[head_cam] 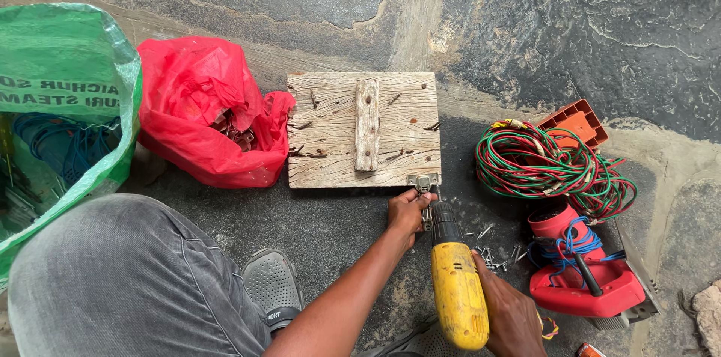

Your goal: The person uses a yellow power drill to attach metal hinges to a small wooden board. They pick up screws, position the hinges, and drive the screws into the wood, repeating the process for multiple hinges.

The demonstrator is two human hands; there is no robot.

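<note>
A weathered wooden board [338, 147] with a central batten and several bent nails lies on the stone floor. A metal hinge [423, 181] sits at its near right corner. My left hand [408, 210] pinches the hinge at the board's edge. My right hand [513, 316] grips a yellow power drill [456, 286], whose black chuck points at the hinge.
A red plastic bag [199, 113] of metal bits lies left of the board, and a green sack [67, 102] further left. To the right are a coil of red and green wire [552, 165], a red power tool [582, 274], an orange case [577, 123] and loose screws [496, 252]. My knee [128, 274] is at lower left.
</note>
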